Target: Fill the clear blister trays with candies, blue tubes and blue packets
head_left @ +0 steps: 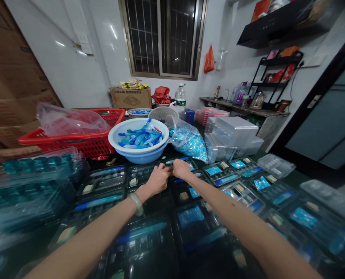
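Note:
My left hand [160, 178], with a pale bangle [136, 204] on its wrist, is closed, fingertips pinched together. Against it, my right hand [181, 169] is closed too, fingers curled. What lies between the fingers is hidden. Both hands are above rows of transparent plastic trays [104, 179]. Some trays hold a long blue tool [98, 202], a small blue packet [213, 170] and a little beige-green block [88, 188]. Just beyond my hands stands a white bowl [112, 136] heaped with blue pen-like tools [143, 135], set in a blue basin [143, 156].
Right of the bowl lies a plastic bag of blue packets [191, 143], beside stacked transparent boxes [233, 131]. A red basket [102, 144] is at the left, behind stacked teal-looking plastic trays [41, 182]. Further back are a cardboard box [131, 97] and a water bottle [180, 95].

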`<state>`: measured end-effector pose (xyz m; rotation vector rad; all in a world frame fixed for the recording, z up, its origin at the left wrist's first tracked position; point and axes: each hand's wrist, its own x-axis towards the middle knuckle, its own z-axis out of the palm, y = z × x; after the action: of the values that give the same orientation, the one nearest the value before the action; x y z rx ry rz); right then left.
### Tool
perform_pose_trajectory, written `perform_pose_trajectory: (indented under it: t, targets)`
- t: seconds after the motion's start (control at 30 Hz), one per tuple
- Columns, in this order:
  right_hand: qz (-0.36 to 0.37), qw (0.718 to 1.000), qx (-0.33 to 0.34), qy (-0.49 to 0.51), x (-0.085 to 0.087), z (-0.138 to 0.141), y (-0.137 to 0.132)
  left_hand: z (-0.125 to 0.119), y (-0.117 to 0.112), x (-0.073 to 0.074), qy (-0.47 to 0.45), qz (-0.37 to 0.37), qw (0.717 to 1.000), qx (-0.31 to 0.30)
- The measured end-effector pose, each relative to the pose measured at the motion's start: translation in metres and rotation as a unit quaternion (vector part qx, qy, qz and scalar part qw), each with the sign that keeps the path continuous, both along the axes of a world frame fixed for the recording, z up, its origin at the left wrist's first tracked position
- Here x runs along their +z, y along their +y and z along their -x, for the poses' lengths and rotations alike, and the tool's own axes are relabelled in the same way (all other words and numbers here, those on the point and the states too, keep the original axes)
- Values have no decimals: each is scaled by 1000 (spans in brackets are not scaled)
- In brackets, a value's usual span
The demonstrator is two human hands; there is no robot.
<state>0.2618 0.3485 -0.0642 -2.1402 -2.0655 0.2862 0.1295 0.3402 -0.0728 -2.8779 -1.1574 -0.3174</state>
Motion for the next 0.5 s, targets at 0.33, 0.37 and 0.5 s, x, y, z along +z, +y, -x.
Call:
perform_pose_trajectory:
  t: [0.33,0.37,0.5]
  targets:
    - [-49,994,88,-39,1,-11,-16,0,-1,-3,-33,8,999,11]
    - [-52,994,89,-43,4,-9,-18,-2,0,-2,-43,9,999,9]
    - [-82,991,96,-44,26,-5,-34,-5,-3,7,-99,-12,995,11]
